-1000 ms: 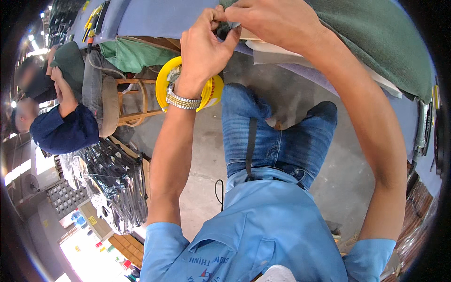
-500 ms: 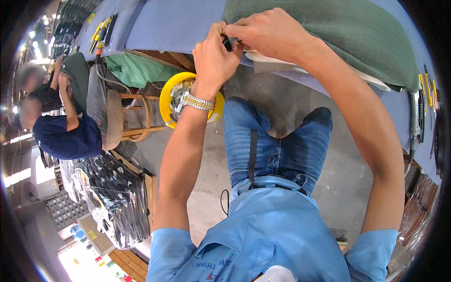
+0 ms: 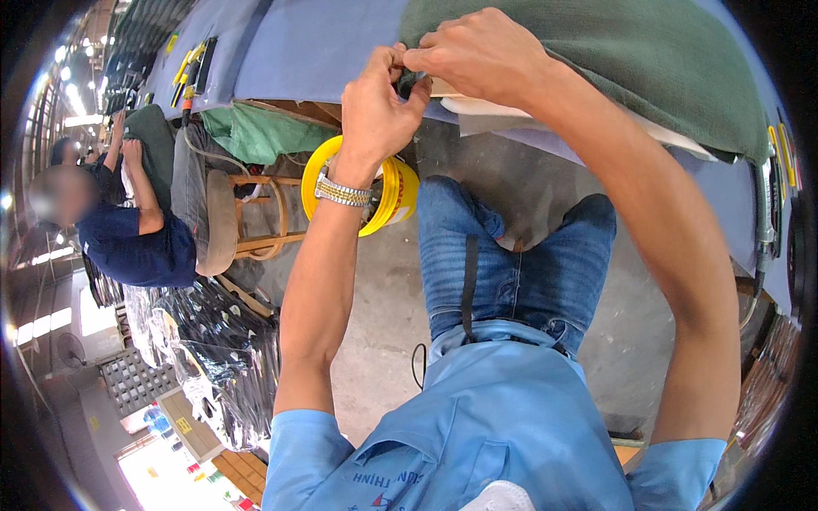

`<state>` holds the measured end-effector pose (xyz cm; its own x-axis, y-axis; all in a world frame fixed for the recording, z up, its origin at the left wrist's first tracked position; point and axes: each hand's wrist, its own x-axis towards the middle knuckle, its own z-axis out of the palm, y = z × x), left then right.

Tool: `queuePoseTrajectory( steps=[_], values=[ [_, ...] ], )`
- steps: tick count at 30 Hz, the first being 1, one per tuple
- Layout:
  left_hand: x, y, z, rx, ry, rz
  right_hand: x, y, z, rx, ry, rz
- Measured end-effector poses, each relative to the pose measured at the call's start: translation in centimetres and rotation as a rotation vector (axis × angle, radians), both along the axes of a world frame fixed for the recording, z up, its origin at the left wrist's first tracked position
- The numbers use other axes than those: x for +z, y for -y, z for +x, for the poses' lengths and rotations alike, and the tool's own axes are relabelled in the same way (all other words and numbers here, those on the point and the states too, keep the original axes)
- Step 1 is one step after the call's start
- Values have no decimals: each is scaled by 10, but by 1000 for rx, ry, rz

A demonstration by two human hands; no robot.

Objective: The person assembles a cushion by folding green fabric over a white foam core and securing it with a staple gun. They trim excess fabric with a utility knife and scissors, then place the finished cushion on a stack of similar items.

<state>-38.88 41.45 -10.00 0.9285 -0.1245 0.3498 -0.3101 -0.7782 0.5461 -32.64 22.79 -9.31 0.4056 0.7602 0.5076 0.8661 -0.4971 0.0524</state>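
Note:
A dark green fabric [image 3: 630,68] lies over a pale, layered panel [image 3: 494,108] at the front edge of the bench. Both hands meet at the fabric's left corner. My left hand [image 3: 375,111] is closed, its thumb and fingers pinching the fabric edge from the left. My right hand [image 3: 481,58] comes over from the right with bent fingers, gripping the same edge right beside the left fingertips. A small fold of dark cloth [image 3: 407,83] shows between the hands. The fingertips partly hide the exact grip.
A blue-purple cover [image 3: 298,55] lies on the bench. Below my left wrist stands a yellow bucket [image 3: 400,200]. At left are a wooden stool [image 3: 273,244], a seated co-worker [image 3: 141,243] and a plastic-wrapped stack [image 3: 226,366]. Yellow-handled tools [image 3: 780,157] and a metal air tool [image 3: 765,217] hang at right.
The view has shifted slightly, moving the bucket and stool right in the picture. Both hands have moved a little left against the bench, still on the fabric corner.

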Motion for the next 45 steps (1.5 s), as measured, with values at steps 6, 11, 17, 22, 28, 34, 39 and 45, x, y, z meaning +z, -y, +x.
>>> queuePoseTrajectory(
  steps=[6,11,17,22,28,34,39,45],
  values=[
    [-1,-9,0,-92,9,-40,2,0,-2,-30,-35,-44],
    [-9,-13,-5,-25,-29,-161,5,-8,-4,-29,-23,-17],
    [-5,-10,-3,-65,-65,-226,16,-2,-10,-37,3,-31],
    [-7,-22,7,-154,-79,-128,15,-4,-8,-112,-40,-77],
    [-6,-26,8,-155,-109,-169,22,-9,-10,-190,-121,-126],
    [-6,-18,10,-75,-65,-165,22,-12,-11,-241,-121,-149],
    [-2,-21,14,-89,-89,-179,24,-12,-11,-222,-111,-125],
    [2,-13,6,-64,-41,0,25,-13,-12,-248,-153,-136]
  ],
)
